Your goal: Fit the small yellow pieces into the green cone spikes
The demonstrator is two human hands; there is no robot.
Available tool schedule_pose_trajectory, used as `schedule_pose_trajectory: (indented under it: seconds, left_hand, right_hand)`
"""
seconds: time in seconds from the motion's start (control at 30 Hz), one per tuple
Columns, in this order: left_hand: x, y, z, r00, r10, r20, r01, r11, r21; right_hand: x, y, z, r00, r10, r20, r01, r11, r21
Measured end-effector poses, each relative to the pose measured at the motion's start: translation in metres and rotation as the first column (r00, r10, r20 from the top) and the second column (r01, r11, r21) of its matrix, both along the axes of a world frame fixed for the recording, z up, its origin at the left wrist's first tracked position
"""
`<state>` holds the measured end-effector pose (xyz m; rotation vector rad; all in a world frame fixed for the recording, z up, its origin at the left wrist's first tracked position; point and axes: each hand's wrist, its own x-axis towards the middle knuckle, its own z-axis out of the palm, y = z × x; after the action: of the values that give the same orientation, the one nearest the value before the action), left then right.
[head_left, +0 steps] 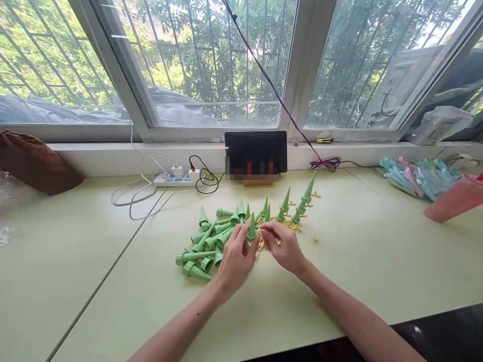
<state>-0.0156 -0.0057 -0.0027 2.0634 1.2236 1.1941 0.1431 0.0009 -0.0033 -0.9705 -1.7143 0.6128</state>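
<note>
A green plastic watering spike (252,230) stands point up in my left hand (237,254), whose fingers are closed round its base. My right hand (281,246) is beside it with thumb and fingers pinched at the spike's side, on what looks like a small yellow valve (259,232), mostly hidden by the fingertips. Left of my hands lies a loose heap of green spikes (206,239). Behind and under my right hand are scattered yellow valves (292,226). Farther right rise a tall stack of spikes (304,203) and a shorter stack (284,207), with yellow valves sticking out sideways.
A single yellow piece (316,238) lies right of the stacks. At the back stand a dark-screened tablet (256,151) and a power strip (177,178) with looping cables. Bagged items (411,176) and a red pouch (456,198) lie far right, a brown bag (37,163) far left.
</note>
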Motion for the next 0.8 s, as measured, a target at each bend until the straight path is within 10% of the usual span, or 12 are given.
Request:
schedule_pose_trajectory:
  seconds: [0.8]
  left_hand:
    - [0.003, 0.011, -0.015, 0.999, 0.031, 0.02, -0.034, 0.988, 0.15]
  right_hand:
    - [0.0, 0.01, -0.007, 0.989, 0.068, -0.13, -0.078, 0.994, -0.077]
